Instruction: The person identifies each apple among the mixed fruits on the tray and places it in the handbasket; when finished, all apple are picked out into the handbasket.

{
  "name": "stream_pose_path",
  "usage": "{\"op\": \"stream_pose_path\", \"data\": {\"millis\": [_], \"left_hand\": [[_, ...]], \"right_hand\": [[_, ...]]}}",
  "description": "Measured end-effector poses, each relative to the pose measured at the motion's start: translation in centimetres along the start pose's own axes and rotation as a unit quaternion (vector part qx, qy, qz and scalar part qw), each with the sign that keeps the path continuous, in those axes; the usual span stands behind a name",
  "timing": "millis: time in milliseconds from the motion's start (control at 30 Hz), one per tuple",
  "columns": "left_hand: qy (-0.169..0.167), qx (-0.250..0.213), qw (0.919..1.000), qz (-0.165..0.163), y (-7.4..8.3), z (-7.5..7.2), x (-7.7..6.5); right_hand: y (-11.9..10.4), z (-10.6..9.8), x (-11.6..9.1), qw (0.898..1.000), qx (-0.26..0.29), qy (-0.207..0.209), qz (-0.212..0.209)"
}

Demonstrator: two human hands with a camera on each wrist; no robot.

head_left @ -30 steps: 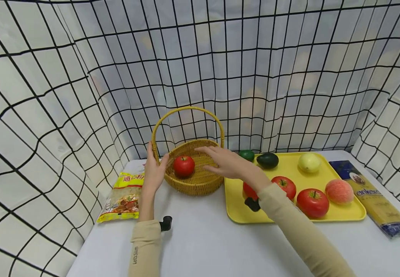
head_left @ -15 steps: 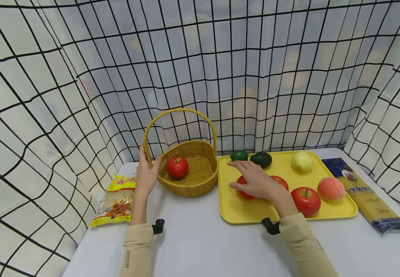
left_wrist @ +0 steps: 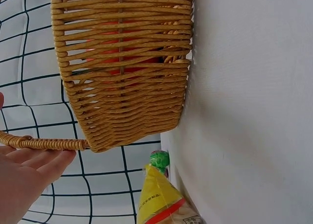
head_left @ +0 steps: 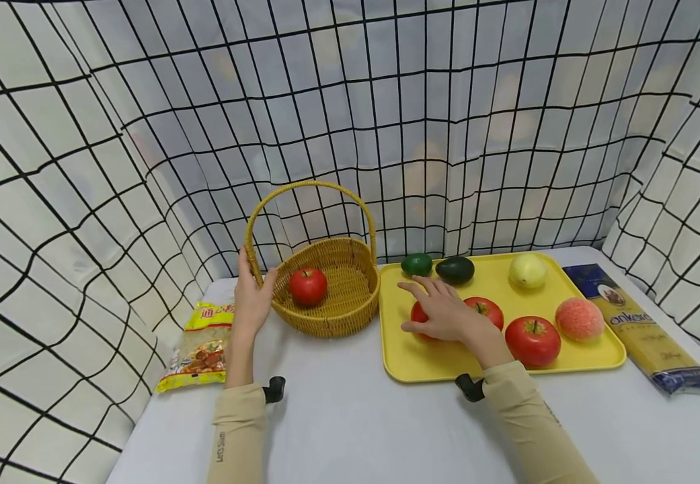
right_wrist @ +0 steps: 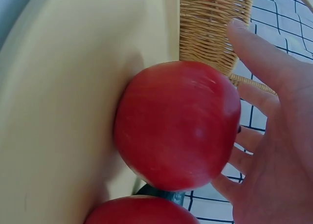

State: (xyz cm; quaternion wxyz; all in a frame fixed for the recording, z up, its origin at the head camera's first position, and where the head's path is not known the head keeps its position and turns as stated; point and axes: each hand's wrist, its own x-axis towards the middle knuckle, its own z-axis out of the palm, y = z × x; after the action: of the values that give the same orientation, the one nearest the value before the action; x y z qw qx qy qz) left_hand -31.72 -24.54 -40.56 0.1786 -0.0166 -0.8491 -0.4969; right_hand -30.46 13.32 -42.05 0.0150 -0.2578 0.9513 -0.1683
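Observation:
A wicker basket (head_left: 337,323) with a tall arched handle holds one red apple (head_left: 308,288). My left hand (head_left: 253,299) is at the left foot of the handle (left_wrist: 46,144); its straight fingers lie along the outer side and the thumb stands apart. My right hand (head_left: 443,312) is over the left part of the yellow tray (head_left: 398,363), fingers spread above a red apple (right_wrist: 178,126). In the right wrist view the palm faces that apple, with the thumb and fingers around its upper side. The hand partly hides this apple in the head view.
Also on the tray are two red apples (head_left: 532,341), a peach (head_left: 579,318), a pale yellow fruit (head_left: 528,270), a dark avocado (head_left: 455,269) and a green fruit (head_left: 417,264). A pasta packet (head_left: 646,323) lies right, a yellow food bag (head_left: 201,349) left. Black netting (head_left: 350,128) surrounds the table.
My right hand has moved from over the basket's right side, rightward and down to the apple on the tray. The left hand stays at the handle. The head view has shifted slightly.

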Motion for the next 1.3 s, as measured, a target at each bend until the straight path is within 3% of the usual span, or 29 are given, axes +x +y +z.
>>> {"op": "stream_pose_path", "data": {"millis": [267, 467, 633, 800, 1033, 1300], "left_hand": [[0.001, 0.002, 1.0, -0.001, 0.3, -0.6, 0.1], [-0.011, 0.006, 0.9998, -0.014, 0.1, -0.1, -0.1], [-0.006, 0.002, 1.0, -0.007, 0.3, 0.0, -0.2], [-0.004, 0.001, 1.0, -0.006, 0.4, 0.0, -0.2], [-0.005, 0.005, 0.9999, -0.008, 0.2, -0.2, -0.3], [-0.004, 0.005, 1.0, -0.001, 0.3, 0.0, -0.1]], "right_hand": [[-0.2, 0.6, 0.7, 1.0, -0.007, -0.012, 0.003], [0.1, 1.0, 0.3, 0.998, -0.015, -0.05, 0.024], [0.2, 1.3, 0.2, 0.997, -0.023, -0.06, 0.032], [0.0, 1.1, 0.2, 0.996, -0.031, -0.068, 0.039], [-0.8, 0.4, -0.2, 0.992, -0.019, -0.109, 0.056], [-0.9, 0.1, -0.5, 0.991, -0.02, -0.118, 0.062]]}}
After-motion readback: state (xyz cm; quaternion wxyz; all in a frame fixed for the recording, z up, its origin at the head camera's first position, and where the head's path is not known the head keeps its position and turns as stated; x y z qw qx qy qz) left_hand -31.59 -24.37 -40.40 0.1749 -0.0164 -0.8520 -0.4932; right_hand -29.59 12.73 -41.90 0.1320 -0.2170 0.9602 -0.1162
